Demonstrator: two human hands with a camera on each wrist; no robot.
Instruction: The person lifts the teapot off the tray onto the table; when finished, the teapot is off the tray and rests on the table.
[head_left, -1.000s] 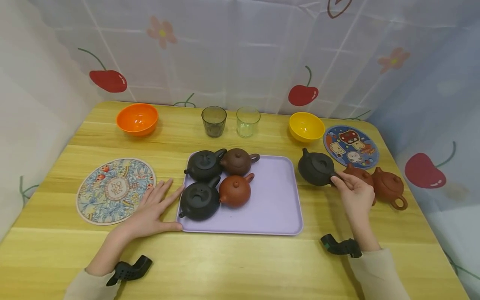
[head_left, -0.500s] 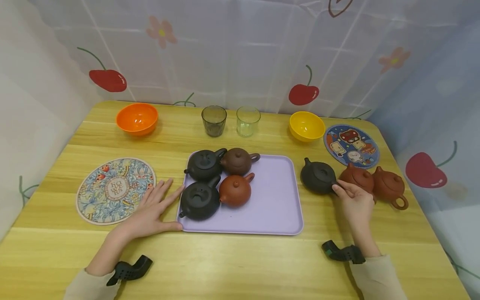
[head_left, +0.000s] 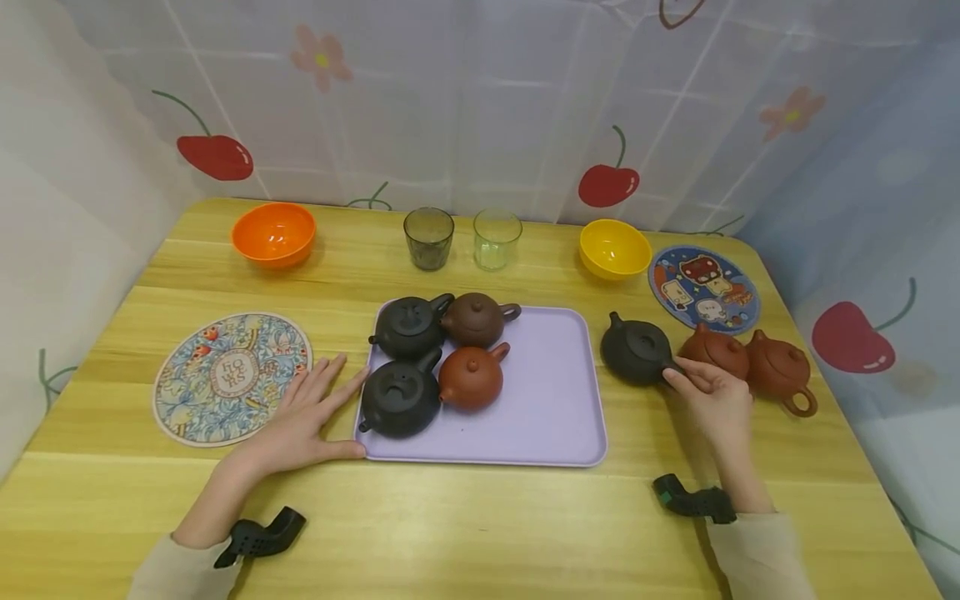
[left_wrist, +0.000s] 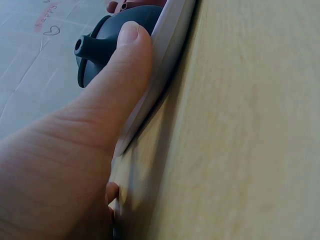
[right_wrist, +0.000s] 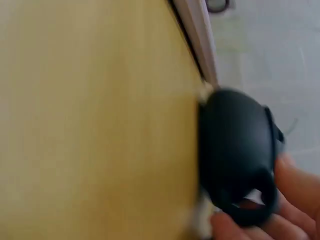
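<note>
My right hand point(head_left: 716, 408) pinches the handle of a black teapot point(head_left: 636, 352) at the right of the lilac tray point(head_left: 540, 433). In the right wrist view that black teapot point(right_wrist: 237, 142) is at the tabletop, fingers at its looped handle. My left hand point(head_left: 300, 425) lies with straight, spread fingers at the tray's left edge, and its thumb point(left_wrist: 132, 65) touches the rim. On the tray's left half are two black teapots point(head_left: 401, 398) point(head_left: 408, 327), a dark brown teapot point(head_left: 476, 320) and a reddish-brown teapot point(head_left: 471, 379).
Two reddish-brown teapots point(head_left: 716, 350) point(head_left: 778, 367) stand right of the held one. Behind are an orange bowl point(head_left: 274, 236), a grey glass point(head_left: 429, 239), a green glass point(head_left: 496, 240) and a yellow bowl point(head_left: 615, 250). Round mats lie left point(head_left: 233, 379) and back right point(head_left: 705, 289).
The black teapot in my right hand has come slightly nearer and down beside the reddish-brown teapots, then stays about there. My left hand has kept its place on the tray edge.
</note>
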